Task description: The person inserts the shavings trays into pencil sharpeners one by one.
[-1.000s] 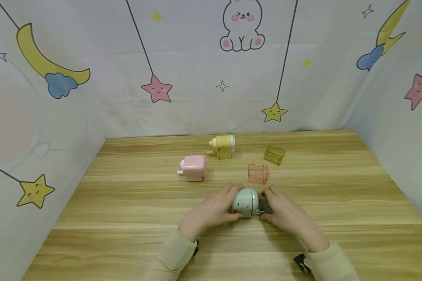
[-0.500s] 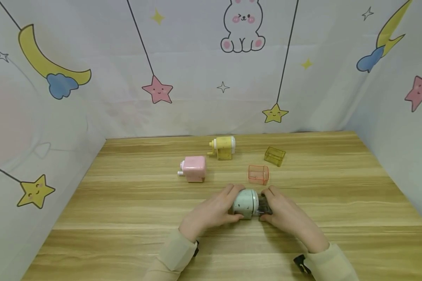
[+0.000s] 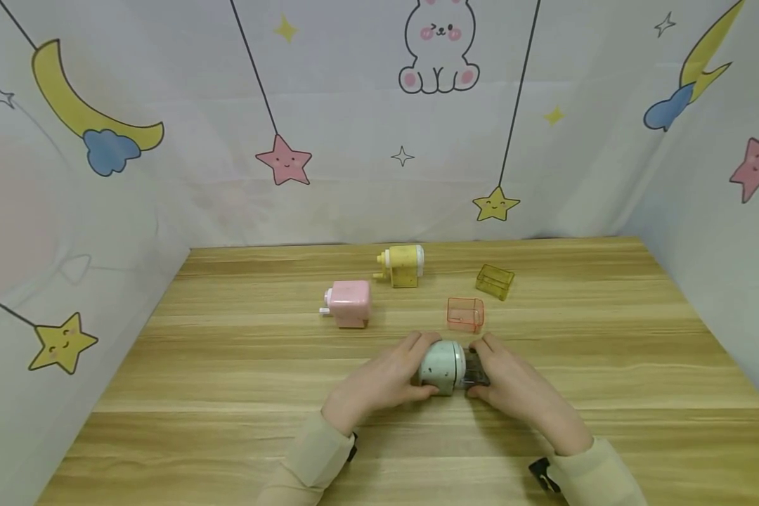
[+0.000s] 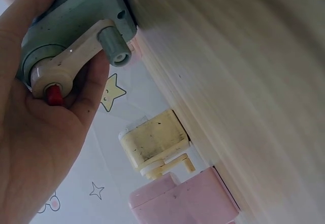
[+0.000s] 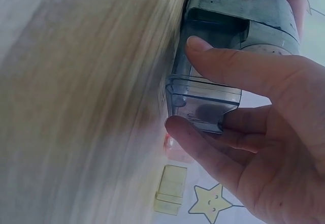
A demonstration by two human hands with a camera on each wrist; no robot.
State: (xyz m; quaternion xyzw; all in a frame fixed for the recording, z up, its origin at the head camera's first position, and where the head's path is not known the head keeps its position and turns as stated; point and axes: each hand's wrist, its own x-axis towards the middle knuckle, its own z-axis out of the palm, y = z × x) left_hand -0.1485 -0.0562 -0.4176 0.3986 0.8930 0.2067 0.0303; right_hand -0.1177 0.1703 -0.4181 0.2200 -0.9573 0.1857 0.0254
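Note:
A mint-green crank pencil sharpener [image 3: 439, 367] stands on the table in front of me. My left hand [image 3: 386, 376] grips its crank end, thumb on the near side. In the left wrist view the pale crank handle [image 4: 76, 56] and a red piece at its hub show beside the palm. My right hand [image 3: 515, 383] holds the smoky clear shavings drawer [image 5: 203, 104] between thumb and fingers. In the right wrist view this drawer juts out of the opening low in the sharpener's body; how deep its inner end sits is partly hidden by the thumb.
Behind my hands stand a pink sharpener [image 3: 351, 303] and a yellow sharpener [image 3: 403, 267]. To their right lie a clear red drawer [image 3: 464, 315] and a clear yellow drawer [image 3: 495, 282]. A printed cloth [image 3: 354, 204] rises along the back edge of the wooden table [image 3: 228, 393].

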